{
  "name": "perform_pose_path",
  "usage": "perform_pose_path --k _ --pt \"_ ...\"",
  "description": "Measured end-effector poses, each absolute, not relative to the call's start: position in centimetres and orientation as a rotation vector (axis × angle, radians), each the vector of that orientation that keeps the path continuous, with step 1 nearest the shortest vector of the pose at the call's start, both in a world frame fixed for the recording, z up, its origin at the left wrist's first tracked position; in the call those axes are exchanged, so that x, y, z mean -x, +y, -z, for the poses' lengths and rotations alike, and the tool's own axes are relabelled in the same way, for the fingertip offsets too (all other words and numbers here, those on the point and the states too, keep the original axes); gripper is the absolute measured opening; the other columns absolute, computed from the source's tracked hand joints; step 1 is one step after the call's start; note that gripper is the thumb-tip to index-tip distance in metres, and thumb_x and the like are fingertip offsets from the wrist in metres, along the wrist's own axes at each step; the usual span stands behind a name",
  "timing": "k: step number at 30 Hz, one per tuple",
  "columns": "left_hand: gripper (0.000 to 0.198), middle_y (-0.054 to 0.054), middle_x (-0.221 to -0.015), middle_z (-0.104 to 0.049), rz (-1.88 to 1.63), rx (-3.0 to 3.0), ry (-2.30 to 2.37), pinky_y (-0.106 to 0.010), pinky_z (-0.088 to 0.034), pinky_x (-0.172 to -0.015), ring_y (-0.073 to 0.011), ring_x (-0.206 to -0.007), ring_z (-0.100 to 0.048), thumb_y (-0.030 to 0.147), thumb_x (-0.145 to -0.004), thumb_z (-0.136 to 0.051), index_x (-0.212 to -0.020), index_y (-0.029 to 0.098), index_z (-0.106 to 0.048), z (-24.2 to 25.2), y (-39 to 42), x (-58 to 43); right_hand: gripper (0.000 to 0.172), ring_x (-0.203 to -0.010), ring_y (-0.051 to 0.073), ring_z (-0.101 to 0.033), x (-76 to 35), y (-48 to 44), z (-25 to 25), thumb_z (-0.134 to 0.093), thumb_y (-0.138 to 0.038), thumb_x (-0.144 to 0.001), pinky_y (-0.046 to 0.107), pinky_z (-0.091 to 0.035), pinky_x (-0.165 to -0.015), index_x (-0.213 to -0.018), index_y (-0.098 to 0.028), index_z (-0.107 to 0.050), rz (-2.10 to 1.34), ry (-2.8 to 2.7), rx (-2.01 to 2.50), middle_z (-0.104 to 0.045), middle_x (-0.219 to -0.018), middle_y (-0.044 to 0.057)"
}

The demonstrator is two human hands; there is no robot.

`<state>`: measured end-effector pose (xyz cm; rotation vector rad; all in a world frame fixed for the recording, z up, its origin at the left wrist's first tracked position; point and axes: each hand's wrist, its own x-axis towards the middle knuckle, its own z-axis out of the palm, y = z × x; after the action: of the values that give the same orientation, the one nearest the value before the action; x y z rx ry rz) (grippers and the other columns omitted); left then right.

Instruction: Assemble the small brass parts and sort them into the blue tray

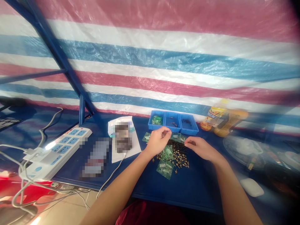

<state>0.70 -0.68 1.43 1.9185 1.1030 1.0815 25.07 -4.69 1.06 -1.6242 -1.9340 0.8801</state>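
Observation:
My left hand (159, 140) hovers over the far part of a small-parts pile, its thumb and fingers pinched together. What it holds, if anything, is too small to make out. My right hand (201, 148) is at the pile's right side, also in a pinch, and its contents cannot be made out. Between and below the hands lie brass-coloured small parts (181, 158) and dark screws (179, 145). Small green-tinted plastic packets (165, 168) rest on and beside them. Just beyond stand three joined blue bins (172, 127); the left one holds green packets (157, 120), the others a few dark pieces.
A white power strip (67, 143) with tangled cables lies left. A cabled phone (123, 139), partly blurred, rests on a white packet (136, 151). Drink bottles (212, 118) stand back right, near a clear plastic lid or bowl (243, 150) and a white rounded case (252, 187).

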Motion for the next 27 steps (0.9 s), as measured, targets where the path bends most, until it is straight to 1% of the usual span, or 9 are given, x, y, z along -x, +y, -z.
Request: perform_pose_path --k 5,7,10,13,15,17,22,27 --pt "0.027 -0.001 -0.082 -0.070 -1.045 -1.935 1.100 -0.026 -0.047 -0.064 -0.0151 -0.067 -0.063 0.041 -0.093 -0.050 -0.094 0.022 -0.068 -1.4 -0.7 -0.7 0.021 -0.062 0.015 -0.052 -25.2 -5.1 -2.1 -0.062 -0.041 -0.083 0.029 -0.043 -0.060 -0.089 -0.021 -0.060 -1.131 -1.669 1.509 -0.057 -0.074 -0.001" --pt "0.026 -0.001 -0.083 -0.070 -1.029 -1.946 1.095 -0.026 -0.047 -0.065 -0.0153 -0.067 -0.064 0.040 -0.093 -0.050 -0.094 0.022 -0.069 -1.3 -0.7 -0.7 0.019 -0.059 0.014 -0.049 -25.0 -5.1 -2.4 -0.065 -0.037 -0.080 0.028 -0.042 -0.059 -0.088 -0.021 -0.059 -1.116 -1.553 1.467 -0.053 -0.069 -0.003" --pt "0.025 0.000 -0.081 -0.070 -1.017 -1.967 1.094 -0.026 -0.048 -0.068 -0.0156 -0.068 -0.064 0.039 -0.093 -0.050 -0.094 0.022 -0.068 -1.3 -0.8 -0.8 0.020 -0.058 0.013 -0.046 -24.5 -4.8 -2.3 -0.065 -0.035 -0.079 0.027 -0.038 -0.056 -0.091 -0.020 -0.065 -1.084 -1.425 1.416 -0.051 -0.064 -0.003" --pt "0.024 0.000 -0.081 -0.070 -1.015 -1.969 1.094 -0.026 -0.048 -0.068 -0.0157 -0.068 -0.064 0.039 -0.093 -0.050 -0.094 0.022 -0.068 -1.2 -0.7 -0.8 0.032 -0.057 0.012 -0.044 -23.8 -4.3 -1.5 -0.066 -0.037 -0.078 0.027 -0.034 -0.052 -0.104 -0.019 -0.071 -1.178 -1.287 1.339 -0.057 -0.075 0.000" --pt "0.023 0.000 -0.081 -0.070 -1.012 -1.971 1.093 -0.026 -0.048 -0.067 -0.0153 -0.067 -0.064 0.039 -0.092 -0.051 -0.094 0.022 -0.068 -1.2 -0.7 -0.8 0.036 -0.056 0.010 -0.043 -23.4 -4.1 -0.9 -0.068 -0.038 -0.078 0.027 -0.033 -0.051 -0.108 -0.020 -0.072 -1.259 -1.220 1.294 -0.059 -0.083 0.002" --pt "0.023 0.000 -0.081 -0.070 -1.006 -1.980 1.084 -0.026 -0.048 -0.067 -0.0147 -0.066 -0.064 0.038 -0.092 -0.051 -0.095 0.022 -0.068 -1.1 -0.7 -0.8 0.036 -0.056 0.010 -0.042 -23.1 -4.0 -0.5 -0.070 -0.039 -0.077 0.026 -0.032 -0.051 -0.108 -0.020 -0.073 -1.325 -1.201 1.262 -0.059 -0.086 0.002" --pt "0.022 0.000 -0.083 -0.071 -1.003 -2.004 1.071 -0.025 -0.048 -0.066 -0.0140 -0.064 -0.062 0.038 -0.093 -0.051 -0.096 0.023 -0.068 -1.1 -0.9 -0.9 0.032 -0.054 0.008 -0.044 -22.6 -4.1 -0.2 -0.071 -0.040 -0.079 0.026 -0.031 -0.050 -0.103 -0.019 -0.072 -1.399 -1.228 1.225 -0.058 -0.085 0.002" --pt "0.022 -0.001 -0.083 -0.071 -0.985 -2.038 1.080 -0.025 -0.049 -0.067 -0.0149 -0.068 -0.064 0.037 -0.093 -0.051 -0.095 0.023 -0.068 -1.1 -1.0 -0.9 0.029 -0.051 0.008 -0.046 -22.0 -4.5 -0.7 -0.070 -0.043 -0.082 0.024 -0.031 -0.048 -0.098 -0.019 -0.064 -1.502 -1.209 1.135 -0.060 -0.084 0.001"
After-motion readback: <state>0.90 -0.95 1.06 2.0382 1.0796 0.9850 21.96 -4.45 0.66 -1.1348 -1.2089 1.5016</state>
